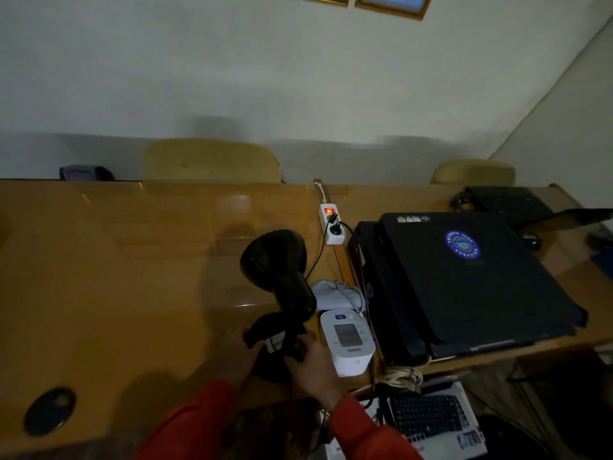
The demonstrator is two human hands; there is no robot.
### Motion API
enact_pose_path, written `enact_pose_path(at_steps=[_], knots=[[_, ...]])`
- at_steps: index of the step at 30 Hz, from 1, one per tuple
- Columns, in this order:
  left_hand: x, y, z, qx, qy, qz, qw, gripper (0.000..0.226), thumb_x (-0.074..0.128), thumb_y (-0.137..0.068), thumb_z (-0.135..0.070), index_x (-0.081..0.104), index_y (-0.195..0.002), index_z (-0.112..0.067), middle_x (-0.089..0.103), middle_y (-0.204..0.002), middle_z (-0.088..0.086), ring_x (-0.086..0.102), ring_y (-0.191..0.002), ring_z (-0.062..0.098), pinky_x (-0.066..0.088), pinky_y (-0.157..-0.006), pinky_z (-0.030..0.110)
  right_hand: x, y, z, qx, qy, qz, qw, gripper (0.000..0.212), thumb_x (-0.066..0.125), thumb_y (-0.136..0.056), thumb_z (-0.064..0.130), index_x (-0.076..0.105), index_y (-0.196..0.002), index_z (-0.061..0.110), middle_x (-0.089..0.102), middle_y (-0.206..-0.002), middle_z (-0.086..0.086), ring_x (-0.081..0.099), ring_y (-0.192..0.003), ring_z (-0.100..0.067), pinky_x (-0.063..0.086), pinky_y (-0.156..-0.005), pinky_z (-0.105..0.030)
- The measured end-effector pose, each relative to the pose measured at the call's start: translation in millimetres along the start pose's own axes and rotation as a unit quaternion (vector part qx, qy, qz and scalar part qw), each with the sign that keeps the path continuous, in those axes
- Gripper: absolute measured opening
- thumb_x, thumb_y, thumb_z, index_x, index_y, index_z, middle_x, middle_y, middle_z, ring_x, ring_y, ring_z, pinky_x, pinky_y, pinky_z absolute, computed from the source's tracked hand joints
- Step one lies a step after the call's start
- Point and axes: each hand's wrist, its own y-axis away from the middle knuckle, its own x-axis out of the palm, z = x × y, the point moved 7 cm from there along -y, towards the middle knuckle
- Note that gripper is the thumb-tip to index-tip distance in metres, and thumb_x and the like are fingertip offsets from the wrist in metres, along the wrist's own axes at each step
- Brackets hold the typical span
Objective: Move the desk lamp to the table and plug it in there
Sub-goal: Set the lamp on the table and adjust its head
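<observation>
A black desk lamp (278,277) stands on the wooden table (116,260), its round head tilted up and to the left. My right hand (315,366) grips the lamp's base from the right. My left hand (242,356) holds the base from the left and is partly hidden in shadow. A white power strip (332,227) with a lit red switch lies further back on the table. Two black plugs sit in it, and a black cord runs from it down toward the lamp.
A white blood pressure monitor (348,341) and its grey cuff (338,295) sit right beside the lamp. Black laptops (464,277) are stacked to the right. A dark round disc (49,411) lies front left. Two chairs (212,161) stand behind the table. A keyboard (428,416) lies below.
</observation>
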Motion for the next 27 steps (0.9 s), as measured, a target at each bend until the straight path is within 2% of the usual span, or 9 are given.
enact_pose_path(at_steps=[2,4,8,12,15,18,23,27], knots=[[5,6,1,-0.014,0.027,0.004,1.000,0.024,0.065,-0.087,-0.018,0.061,-0.103,-0.001,0.063,-0.108,0.021,0.061,-0.101,0.035,0.051,-0.092,0.053,-3,5,4,-0.015,0.008,-0.021,1.000,0.037,0.066,-0.083,0.023,0.060,-0.119,0.017,0.069,-0.115,-0.005,0.064,-0.107,-0.018,0.053,-0.093,-0.033],[8,11,-1,-0.010,0.018,-0.007,1.000,0.023,0.065,-0.086,-0.018,0.060,-0.102,-0.002,0.063,-0.108,0.019,0.061,-0.100,0.033,0.052,-0.090,0.050,-7,8,8,-0.031,0.028,-0.048,0.998,0.036,0.063,-0.086,0.020,0.059,-0.121,0.014,0.069,-0.115,-0.007,0.063,-0.107,-0.019,0.052,-0.092,-0.032],[11,21,-5,0.017,-0.049,0.002,0.999,0.040,0.061,-0.089,-0.018,0.050,-0.125,-0.005,0.053,-0.125,0.018,0.053,-0.114,0.032,0.047,-0.098,0.044,-9,12,9,-0.035,0.054,-0.061,0.996,0.037,0.058,-0.089,0.014,0.054,-0.126,0.010,0.067,-0.117,-0.012,0.061,-0.109,-0.025,0.050,-0.094,-0.035],[17,30,-6,0.083,-0.153,0.030,0.984,0.051,0.053,-0.094,-0.022,0.035,-0.140,-0.012,0.039,-0.144,0.015,0.042,-0.128,0.031,0.042,-0.107,0.044,-9,13,9,-0.034,0.062,-0.054,0.996,0.041,0.056,-0.089,0.011,0.050,-0.129,0.007,0.066,-0.121,-0.014,0.061,-0.111,-0.026,0.049,-0.096,-0.034],[22,34,-10,0.155,-0.235,0.051,0.958,0.045,0.048,-0.096,-0.020,0.039,-0.140,-0.019,0.028,-0.154,0.005,0.031,-0.138,0.028,0.040,-0.111,0.038,-8,12,10,-0.027,0.064,-0.047,0.996,0.042,0.056,-0.089,0.011,0.049,-0.131,0.007,0.065,-0.122,-0.015,0.060,-0.112,-0.027,0.049,-0.097,-0.035],[29,35,-15,0.211,-0.312,0.077,0.923,0.046,0.043,-0.097,-0.016,0.037,-0.142,-0.018,0.020,-0.159,0.005,0.026,-0.143,0.028,0.038,-0.112,0.037,-9,12,11,-0.020,0.063,-0.045,0.997,0.041,0.056,-0.089,0.012,0.050,-0.130,0.008,0.065,-0.121,-0.015,0.061,-0.112,-0.027,0.050,-0.096,-0.034],[33,31,-16,0.214,-0.423,0.102,0.874,0.059,0.038,-0.096,-0.027,0.013,-0.149,-0.022,0.010,-0.161,0.006,0.029,-0.138,0.034,0.041,-0.107,0.040,-10,11,9,-0.024,0.074,-0.041,0.996,0.038,0.060,-0.088,0.013,0.054,-0.125,0.008,0.067,-0.119,-0.013,0.062,-0.110,-0.025,0.051,-0.094,-0.032],[36,27,-15,0.216,-0.459,0.125,0.852,0.062,0.035,-0.096,-0.031,0.005,-0.150,-0.023,0.000,-0.162,0.004,0.027,-0.138,0.036,0.040,-0.108,0.043,-8,10,7,-0.016,0.070,-0.032,0.997,0.038,0.060,-0.088,0.014,0.053,-0.126,0.010,0.066,-0.119,-0.011,0.061,-0.110,-0.024,0.050,-0.096,-0.034]])
